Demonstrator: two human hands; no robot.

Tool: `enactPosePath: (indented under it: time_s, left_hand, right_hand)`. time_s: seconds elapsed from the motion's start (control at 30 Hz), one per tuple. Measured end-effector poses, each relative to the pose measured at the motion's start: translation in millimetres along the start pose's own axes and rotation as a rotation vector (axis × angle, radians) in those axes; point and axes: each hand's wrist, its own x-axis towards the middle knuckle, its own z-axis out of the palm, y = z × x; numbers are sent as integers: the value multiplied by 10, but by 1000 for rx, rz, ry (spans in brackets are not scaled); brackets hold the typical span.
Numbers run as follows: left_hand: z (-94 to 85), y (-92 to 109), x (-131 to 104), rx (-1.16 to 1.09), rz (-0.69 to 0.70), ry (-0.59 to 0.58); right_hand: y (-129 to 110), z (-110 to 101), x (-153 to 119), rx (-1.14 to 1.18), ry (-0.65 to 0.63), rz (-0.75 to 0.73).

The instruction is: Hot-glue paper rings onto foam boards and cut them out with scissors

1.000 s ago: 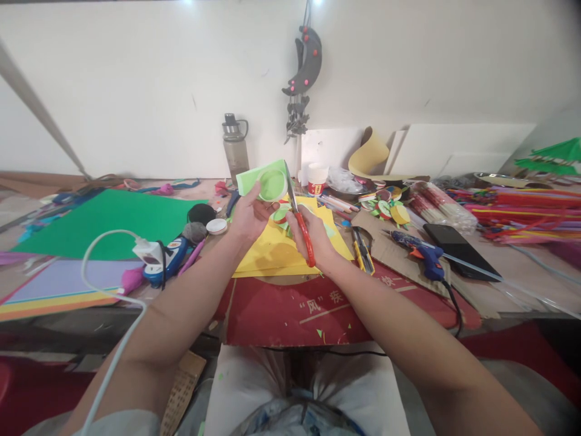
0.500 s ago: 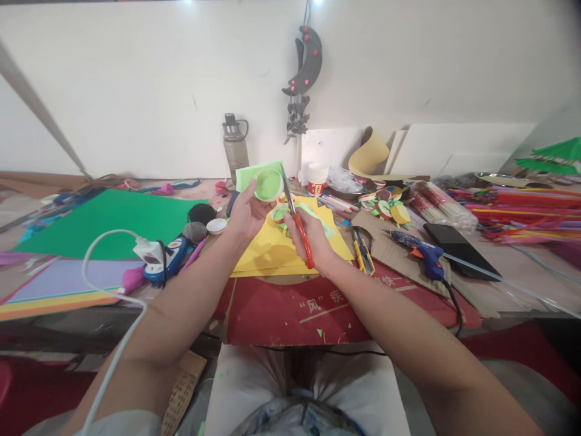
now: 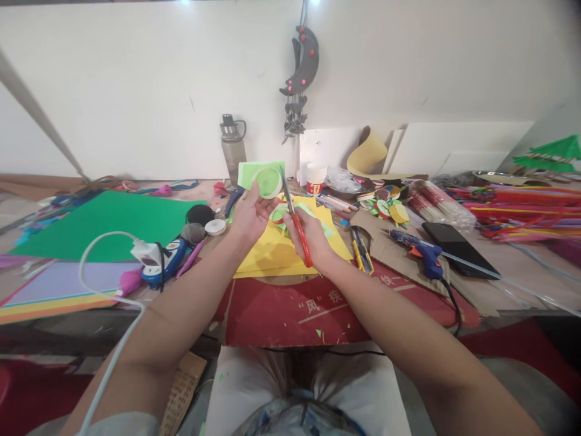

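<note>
Held up over the table in my left hand (image 3: 249,217) is a light green sheet of paper (image 3: 246,174), with a white ring (image 3: 279,188) pressed against its face. My thumb lies on the ring's lower left edge. My right hand (image 3: 315,237) grips scissors with red handles (image 3: 301,235). Their blades (image 3: 287,189) point up and away, beside the right edge of the green sheet; whether they touch it I cannot tell. Below both hands lie yellow sheets (image 3: 267,257), with a small green-filled ring (image 3: 276,213) and light green paper pieces on top.
A utility knife (image 3: 362,251), a hot glue gun (image 3: 420,251) and a black phone (image 3: 460,249) lie to the right. Behind stand a paper cup (image 3: 316,178) and a bottle (image 3: 233,148). At left are a power strip (image 3: 167,263), a white cable and green sheet (image 3: 113,224).
My left hand has tilted the green paper and ring, so more of the sheet shows around the ring. The scissors stay nearly in place. The whole view has shifted slightly.
</note>
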Motion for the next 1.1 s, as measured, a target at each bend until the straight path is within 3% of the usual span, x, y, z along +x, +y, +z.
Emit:
enactPosePath:
  time_s: [0.17, 0.33, 0.57, 1.1]
  left_hand:
    - [-25, 55, 35, 30, -7, 1]
    - [-60, 2, 34, 74, -40, -83]
    - [-59, -17, 26, 108, -48, -119]
    - [-80, 36, 71, 70, 17, -134]
  right_hand:
    - [13, 14, 3, 87, -51, 61]
    - [59, -4, 38, 135, -66, 59]
    - [105, -9, 43, 70, -13, 51]
    - [-73, -43, 14, -31, 1, -14]
